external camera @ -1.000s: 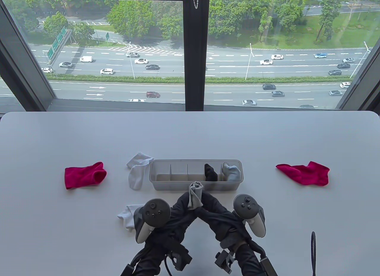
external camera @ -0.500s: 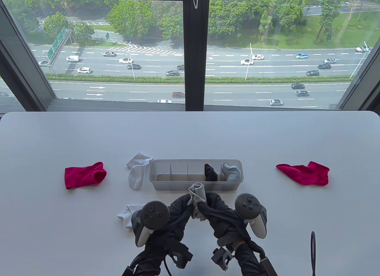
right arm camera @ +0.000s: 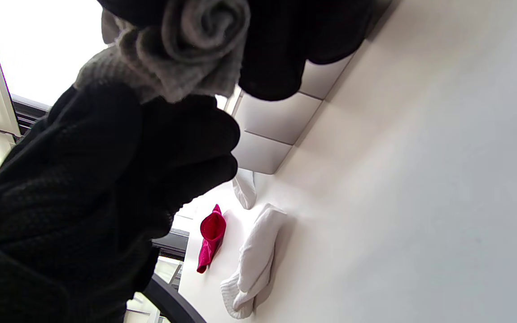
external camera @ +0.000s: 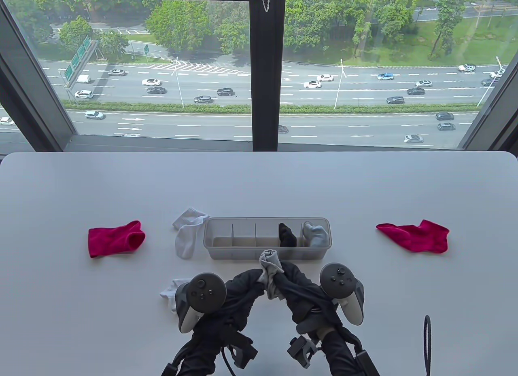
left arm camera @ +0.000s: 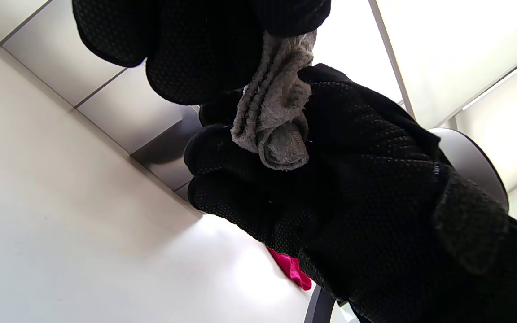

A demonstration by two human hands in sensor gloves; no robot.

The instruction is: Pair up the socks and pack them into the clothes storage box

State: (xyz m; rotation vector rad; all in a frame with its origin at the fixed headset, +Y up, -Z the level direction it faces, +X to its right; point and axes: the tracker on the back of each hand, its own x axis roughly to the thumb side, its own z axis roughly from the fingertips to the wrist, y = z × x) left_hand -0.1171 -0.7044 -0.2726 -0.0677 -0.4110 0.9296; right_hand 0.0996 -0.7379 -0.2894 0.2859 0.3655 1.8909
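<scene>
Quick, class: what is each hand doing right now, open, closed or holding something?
Left hand: closed, gripping the grey sock bundle.
Right hand: closed, gripping the same grey sock bundle.

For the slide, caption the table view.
Both hands roll grey socks before the storage box.

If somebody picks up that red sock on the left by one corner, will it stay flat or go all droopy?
Probably droopy: the red sock lies limp and creased on the table. It likely weighs little, being thin cloth. It shouldn't roll, since it lies flat.
</scene>
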